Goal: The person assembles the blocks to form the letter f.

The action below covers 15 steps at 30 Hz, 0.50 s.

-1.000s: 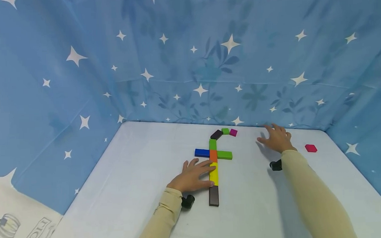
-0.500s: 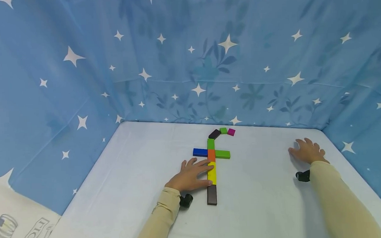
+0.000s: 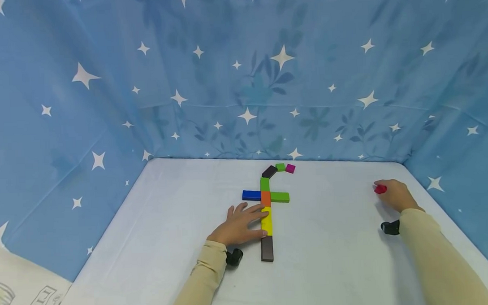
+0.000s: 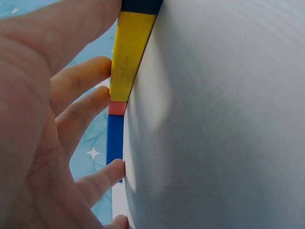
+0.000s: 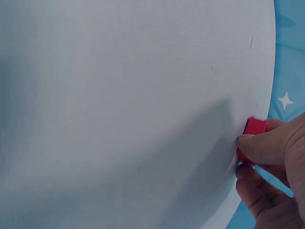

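Observation:
My left hand (image 3: 239,225) lies beside a row of blocks, its fairly straight fingers touching the yellow block (image 3: 266,223). A dark brown block (image 3: 267,249) adjoins the yellow one at the near end, and an orange block (image 3: 266,199) at the far end. A blue block (image 3: 251,195) and a green block (image 3: 279,197) flank the orange one. At the right of the table, my right hand (image 3: 396,195) pinches a small red block (image 3: 380,189). The right wrist view shows the thumb across the red block (image 5: 255,126), partly covering it.
Beyond the orange block, a short green block (image 3: 265,184), a dark block (image 3: 269,172), a small green block (image 3: 280,167) and a magenta block (image 3: 290,169) form a curve. Blue star-patterned curtains (image 3: 225,81) border the white table (image 3: 332,266).
My right hand has moved right to the red block and taken hold of it between thumb and fingers. The left hand stays at the yellow block. The head view has shifted slightly.

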Each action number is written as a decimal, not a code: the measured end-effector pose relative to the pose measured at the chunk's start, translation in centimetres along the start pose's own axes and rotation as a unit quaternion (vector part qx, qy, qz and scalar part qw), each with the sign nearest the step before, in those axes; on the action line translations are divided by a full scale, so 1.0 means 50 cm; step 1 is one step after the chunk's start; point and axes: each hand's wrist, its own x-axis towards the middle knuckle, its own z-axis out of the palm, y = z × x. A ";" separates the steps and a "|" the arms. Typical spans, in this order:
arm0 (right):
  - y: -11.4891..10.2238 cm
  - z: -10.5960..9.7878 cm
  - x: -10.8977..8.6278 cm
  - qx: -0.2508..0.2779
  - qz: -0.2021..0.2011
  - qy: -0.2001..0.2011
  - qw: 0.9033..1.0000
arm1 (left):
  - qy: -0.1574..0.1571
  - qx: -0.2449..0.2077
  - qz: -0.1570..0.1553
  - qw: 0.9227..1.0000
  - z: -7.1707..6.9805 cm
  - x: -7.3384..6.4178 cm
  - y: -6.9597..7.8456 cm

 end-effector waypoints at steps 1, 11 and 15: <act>-0.005 0.001 0.000 0.003 -0.003 0.003 1.000 | 0.000 0.000 0.001 1.000 -0.001 0.000 -0.001; -0.032 0.012 0.016 0.007 -0.036 0.005 0.999 | -0.001 0.000 -0.001 1.000 -0.005 -0.001 0.001; -0.042 0.018 0.020 0.014 -0.033 -0.006 0.999 | 0.000 -0.004 0.000 1.000 -0.004 -0.002 0.000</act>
